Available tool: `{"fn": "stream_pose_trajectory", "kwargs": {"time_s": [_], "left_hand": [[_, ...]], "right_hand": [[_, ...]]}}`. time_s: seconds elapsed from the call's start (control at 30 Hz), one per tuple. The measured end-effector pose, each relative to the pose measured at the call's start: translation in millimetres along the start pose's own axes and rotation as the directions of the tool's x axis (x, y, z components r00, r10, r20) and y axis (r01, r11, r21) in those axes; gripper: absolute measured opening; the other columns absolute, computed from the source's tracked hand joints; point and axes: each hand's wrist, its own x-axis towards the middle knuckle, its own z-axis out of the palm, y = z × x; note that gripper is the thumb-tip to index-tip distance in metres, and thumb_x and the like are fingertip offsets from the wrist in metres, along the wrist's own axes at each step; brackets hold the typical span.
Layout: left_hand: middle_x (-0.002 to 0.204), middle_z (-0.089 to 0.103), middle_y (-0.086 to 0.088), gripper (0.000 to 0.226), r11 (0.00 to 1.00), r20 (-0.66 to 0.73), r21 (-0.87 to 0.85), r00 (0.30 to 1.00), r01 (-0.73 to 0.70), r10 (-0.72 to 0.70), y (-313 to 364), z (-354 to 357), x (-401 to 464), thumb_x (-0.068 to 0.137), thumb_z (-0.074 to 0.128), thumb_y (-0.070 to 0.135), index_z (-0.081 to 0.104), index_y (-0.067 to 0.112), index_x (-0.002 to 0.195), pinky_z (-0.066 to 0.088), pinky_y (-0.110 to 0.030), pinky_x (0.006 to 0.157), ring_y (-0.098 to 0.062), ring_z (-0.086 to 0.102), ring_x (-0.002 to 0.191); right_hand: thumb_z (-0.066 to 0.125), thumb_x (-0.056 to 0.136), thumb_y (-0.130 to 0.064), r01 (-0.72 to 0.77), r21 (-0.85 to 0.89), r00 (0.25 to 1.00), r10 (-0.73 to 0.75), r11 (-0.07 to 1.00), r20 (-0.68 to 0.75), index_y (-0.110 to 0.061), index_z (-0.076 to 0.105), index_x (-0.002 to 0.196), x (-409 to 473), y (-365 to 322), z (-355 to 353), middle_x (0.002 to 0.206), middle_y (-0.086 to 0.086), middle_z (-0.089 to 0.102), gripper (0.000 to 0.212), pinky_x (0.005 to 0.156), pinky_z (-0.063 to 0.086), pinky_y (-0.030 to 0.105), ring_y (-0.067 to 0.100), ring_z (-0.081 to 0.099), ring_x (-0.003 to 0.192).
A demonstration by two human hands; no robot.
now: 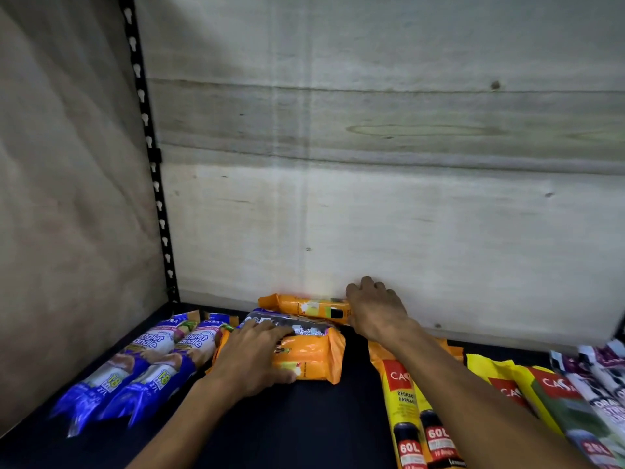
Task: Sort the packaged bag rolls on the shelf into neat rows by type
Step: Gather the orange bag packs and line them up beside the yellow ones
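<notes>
Right hand (375, 309) has its grip clamped on the end of an orange roll pack (304, 304) at the shelf (304, 428) back edge, likely squaring it to the wall. Left hand (252, 358), grip spread flat, pins the orange stack (311, 360) mid-shelf. Blue packs (142, 363) are already rowed at the left edge.

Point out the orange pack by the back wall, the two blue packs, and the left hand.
Orange pack (304, 304): head view, middle of its wrapper.
Blue packs (142, 363): head view, label area of one.
Left hand (253, 357): head view, back of hand.
</notes>
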Motion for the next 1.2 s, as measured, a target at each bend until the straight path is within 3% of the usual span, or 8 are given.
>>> {"fn": "stream_pose_trajectory", "kwargs": {"time_s": [0.27, 0.4, 0.6, 0.73, 0.87, 0.97, 1.07, 1.2], "left_hand": [[0.144, 0.039, 0.006, 0.082, 0.995, -0.027, 0.097, 0.999, -0.025, 0.028, 4.8, -1.6, -1.6, 0.075, 0.068, 0.062, 0.039, 0.032, 0.146, 0.027, -0.038, 0.108, -0.020, 0.031, 0.132], [0.146, 0.039, 0.009, 0.080, 1.000, -0.076, 0.004, 0.997, -0.028, 0.029, 14.9, -3.2, -7.2, 0.075, 0.071, 0.058, 0.040, 0.034, 0.144, 0.043, -0.038, 0.102, -0.020, 0.045, 0.130], [0.149, 0.045, 0.005, 0.080, 0.995, -0.018, -0.003, 0.994, -0.104, 0.104, 37.9, 3.7, -15.5, 0.074, 0.070, 0.060, 0.034, 0.041, 0.144, 0.043, -0.045, 0.104, -0.023, 0.047, 0.132], [0.143, 0.047, 0.009, 0.083, 0.982, 0.008, -0.134, 0.991, -0.131, 0.133, 46.4, 2.1, -25.3, 0.066, 0.068, 0.072, 0.041, 0.039, 0.138, 0.043, -0.042, 0.102, -0.018, 0.048, 0.127], [0.133, 0.044, 0.013, 0.091, 0.949, 0.005, -0.301, 0.994, -0.099, 0.105, 47.6, -3.5, -42.6, 0.062, 0.049, 0.089, 0.048, 0.037, 0.136, 0.045, -0.033, 0.095, -0.012, 0.049, 0.119], [0.124, 0.044, 0.013, 0.071, 0.917, 0.012, -0.396, 0.998, -0.050, 0.060, 44.4, -2.9, -50.9, 0.077, 0.043, 0.080, 0.058, 0.034, 0.129, 0.042, -0.028, 0.092, -0.009, 0.047, 0.117], [0.117, 0.046, 0.013, 0.041, 0.882, 0.022, -0.472, 1.000, 0.000, 0.012, 39.9, -1.3, -56.9, 0.084, 0.044, 0.071, 0.062, 0.040, 0.105, 0.044, -0.032, 0.097, -0.007, 0.047, 0.113], [0.113, 0.045, 0.010, 0.026, 0.871, 0.045, -0.487, 0.998, 0.067, -0.052, 33.5, -0.7, -64.3, 0.087, 0.054, 0.061, 0.060, 0.036, 0.090, 0.046, -0.034, 0.094, -0.008, 0.049, 0.107]], "right_hand": [[0.057, 0.091, -0.033, 0.040, 0.002, 0.998, -0.040, 0.999, 0.045, -0.012, 0.048, 0.128, -4.9, 0.0, -1.7, 0.126, 0.012, 0.057, 0.043, 0.089, 0.041, 0.038, 0.031, 0.048, 0.115], [0.051, 0.094, -0.039, 0.039, 0.025, 0.999, -0.039, 0.999, 0.000, -0.012, 0.046, 0.126, -15.8, 2.4, -19.9, 0.117, 0.015, 0.062, 0.042, 0.083, 0.039, 0.038, 0.032, 0.046, 0.114], [0.053, 0.092, -0.044, -0.004, 0.225, 1.000, 0.007, 0.974, -0.013, -0.014, 0.048, 0.121, -35.7, 17.9, -40.0, 0.113, 0.010, 0.062, 0.042, 0.077, 0.048, 0.039, 0.031, 0.059, 0.100], [0.056, 0.092, -0.044, -0.023, 0.275, 1.000, 0.026, 0.961, -0.008, -0.015, 0.048, 0.122, -50.3, 31.6, -49.5, 0.117, 0.010, 0.059, 0.043, 0.082, 0.050, 0.042, 0.030, 0.059, 0.100], [0.055, 0.092, -0.043, -0.017, 0.308, 1.000, 0.024, 0.951, -0.018, -0.015, 0.048, 0.121, -64.5, 35.4, -56.5, 0.117, 0.009, 0.058, 0.041, 0.081, 0.050, 0.044, 0.030, 0.058, 0.098], [0.056, 0.093, -0.040, -0.011, 0.325, 0.999, 0.021, 0.946, -0.026, -0.015, 0.047, 0.119, -73.7, 31.0, -61.3, 0.113, 0.009, 0.059, 0.037, 0.077, 0.049, 0.041, 0.030, 0.058, 0.095], [0.055, 0.095, -0.037, -0.023, 0.328, 1.000, 0.027, 0.945, -0.008, -0.013, 0.045, 0.119, -82.1, 23.2, -61.9, 0.113, 0.011, 0.059, 0.036, 0.071, 0.044, 0.037, 0.031, 0.058, 0.096], [0.053, 0.095, -0.027, -0.113, 0.355, 0.989, 0.072, 0.928, 0.128, -0.014, 0.037, 0.134, -86.9, 7.9, -62.0, 0.116, 0.012, 0.056, 0.044, 0.070, 0.046, 0.036, 0.030, 0.057, 0.097]]}}
